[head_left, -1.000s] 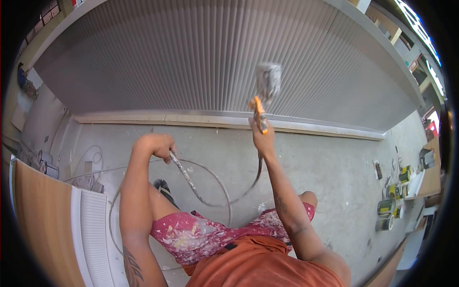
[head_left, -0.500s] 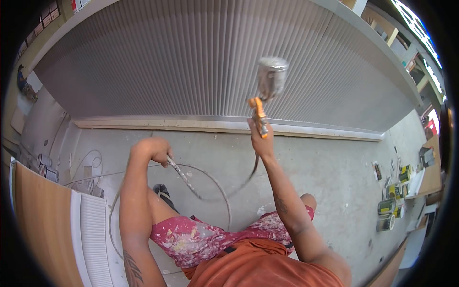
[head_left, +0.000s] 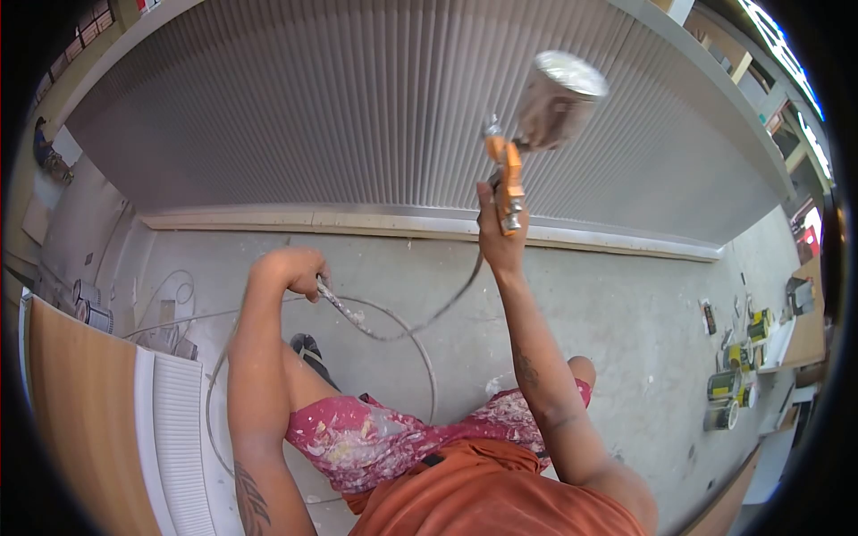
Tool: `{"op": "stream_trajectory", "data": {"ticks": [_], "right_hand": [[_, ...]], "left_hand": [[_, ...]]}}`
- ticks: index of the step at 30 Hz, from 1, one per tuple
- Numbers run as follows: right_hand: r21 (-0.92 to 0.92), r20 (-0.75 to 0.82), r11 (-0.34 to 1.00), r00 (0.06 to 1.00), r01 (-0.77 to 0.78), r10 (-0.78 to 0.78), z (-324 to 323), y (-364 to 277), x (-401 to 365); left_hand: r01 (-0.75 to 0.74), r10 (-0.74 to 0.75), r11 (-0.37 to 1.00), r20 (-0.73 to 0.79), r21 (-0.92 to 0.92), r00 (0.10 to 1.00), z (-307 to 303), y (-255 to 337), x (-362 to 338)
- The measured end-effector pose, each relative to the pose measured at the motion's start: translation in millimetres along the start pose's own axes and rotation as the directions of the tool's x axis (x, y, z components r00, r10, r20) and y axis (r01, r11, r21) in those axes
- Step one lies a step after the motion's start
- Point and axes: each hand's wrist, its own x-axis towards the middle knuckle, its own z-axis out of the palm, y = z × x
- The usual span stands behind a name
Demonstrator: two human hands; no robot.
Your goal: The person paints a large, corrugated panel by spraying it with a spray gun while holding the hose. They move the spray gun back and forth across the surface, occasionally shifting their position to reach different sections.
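My right hand [head_left: 502, 234] is closed round the handle of an orange spray gun [head_left: 509, 174], raised in front of a grey fluted panel [head_left: 357, 116]. A metal paint cup [head_left: 561, 100], smeared with paint, sits tilted on top of the gun. From below the grip an air hose [head_left: 438, 314] sags across to my left hand [head_left: 302, 271], whose fingers wrap round a paint-spotted stretch of it. Beyond that hand the hose loops over the floor beside my legs.
Paint cans [head_left: 726, 384] and tools stand on the floor at the right. Wood-faced and white ribbed panels [head_left: 183, 438] lean at the lower left, near more cans [head_left: 92, 313]. A person [head_left: 52, 152] sits at the far left. A pale base strip [head_left: 429, 223] edges the fluted panel.
My right hand has moved up and slightly right with the spray gun, and the cup now tips to the right. The hose has lifted a little; my left hand stays nearly in place.
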Motion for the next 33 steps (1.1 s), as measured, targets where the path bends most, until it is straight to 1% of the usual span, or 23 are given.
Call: {"op": "stream_trajectory", "data": {"ticks": [1,4,5,7,8,9,11,12,13,14,15,17,18,20,21,23,24,25,26,28,29,31,33], "right_hand": [[0.0,0.0,1.0,1.0,0.001,-0.001,-0.6,-1.7,7.7],[0.171,-0.018,0.963,0.978,0.209,-0.209,-5.6,1.5,22.8],[0.171,-0.017,0.963,0.978,0.208,-0.208,-6.3,7.5,19.9],[0.088,0.006,0.985,0.988,0.15,-0.151,-6.6,29.0,7.3],[-0.029,0.028,0.985,0.985,0.168,-0.168,-7.4,41.2,-0.5],[-0.02,0.08,0.999,0.996,0.03,-0.028,-6.7,31.8,-10.7],[-0.115,0.143,0.991,0.986,-0.066,0.083,-4.1,44.5,-30.8],[-0.115,0.144,0.991,0.986,-0.069,0.085,-5.2,53.3,-41.4],[-0.211,0.203,0.951,0.941,-0.227,0.269,-5.0,62.2,-50.7],[-0.313,0.24,0.876,0.862,-0.367,0.447,-4.5,71.4,-59.3],[-0.31,0.24,0.877,0.862,-0.367,0.446,-4.1,75.9,-64.4],[-0.499,0.296,0.738,0.711,-0.454,0.638,-5.2,84.3,-72.3],[-0.497,0.297,0.74,0.713,-0.453,0.635,-3.3,82.7,-72.1],[-0.362,0.272,0.866,0.85,-0.344,0.451,2.2,81.3,-72.3],[-0.362,0.275,0.867,0.849,-0.342,0.451,6.2,75.5,-66.9],[-0.209,0.15,0.951,0.954,-0.227,0.261,15.3,51.1,-41.4],[-0.132,0.117,0.984,0.984,-0.12,0.136,17.9,37.5,-27.5],[-0.06,0.074,0.998,0.997,-0.006,0.01,20.0,26.3,-14.5],[-0.059,0.074,0.998,0.997,-0.006,0.01,20.7,20.3,-3.8],[0.058,0.006,0.989,0.99,0.138,-0.139,18.7,15.6,13.6],[0.057,0.006,0.988,0.99,0.14,-0.141,17.3,17.0,19.0],[0.087,0.002,0.961,0.965,0.261,-0.262,14.9,20.0,26.0],[0.076,-0.022,0.957,0.96,0.28,-0.279,13.8,24.3,15.7]], "left_hand": [[0.034,-0.034,0.999,-0.021,0.008,0.999,0.7,-0.8,-0.8],[0.078,-0.078,0.997,-0.051,0.002,0.996,-0.6,0.8,-2.9],[0.09,-0.09,0.996,-0.059,-0.01,0.994,-1.5,1.8,-4.3],[0.087,-0.087,0.996,-0.057,0.006,0.995,-3.4,3.9,-7.8],[0.083,-0.082,0.996,-0.053,0.024,0.995,-4.1,4.4,-8.7],[0.083,-0.082,0.996,-0.054,0.022,0.995,-3.6,3.6,-7.6],[0.026,-0.025,0.999,-0.012,0.037,1.0,-0.8,1.3,-2.8],[0.026,-0.026,0.999,-0.009,0.036,1.0,1.1,1.9,-1.8],[0.007,-0.008,1.0,0.01,0.023,1.0,1.3,2.6,-0.8],[-0.01,0.01,1.0,0.029,0.012,1.0,1.5,2.5,0.0],[-0.008,0.008,1.0,0.028,0.014,1.0,1.7,1.5,1.1],[0.006,-0.005,1.0,0.042,-0.021,0.999,2.4,-0.2,2.1],[0.007,-0.007,1.0,0.039,-0.02,0.999,0.8,0.6,0.9],[0.008,-0.009,1.0,0.013,0.025,1.0,0.5,2.0,-1.1],[0.01,-0.01,1.0,0.012,0.021,1.0,1.2,0.6,-0.5],[0.039,-0.039,0.999,0.005,0.004,0.999,2.9,-2.2,2.1],[0.04,-0.04,0.999,0.006,0.003,0.999,2.0,-1.1,-0.3],[0.057,-0.057,0.998,-0.024,0.006,0.998,0.5,1.6,-4.4],[0.074,-0.074,0.997,-0.054,0.009,0.996,-0.2,3.4,-6.5],[0.083,-0.083,0.997,-0.077,0.002,0.994,3.1,-2.0,-2.5],[0.091,-0.091,0.996,-0.1,-0.006,0.991,4.5,-4.5,-0.9],[0.104,-0.105,0.994,-0.117,-0.02,0.988,3.9,-4.4,-3.3],[0.116,-0.119,0.993,-0.133,-0.034,0.984,2.2,-2.2,-5.9]]}}
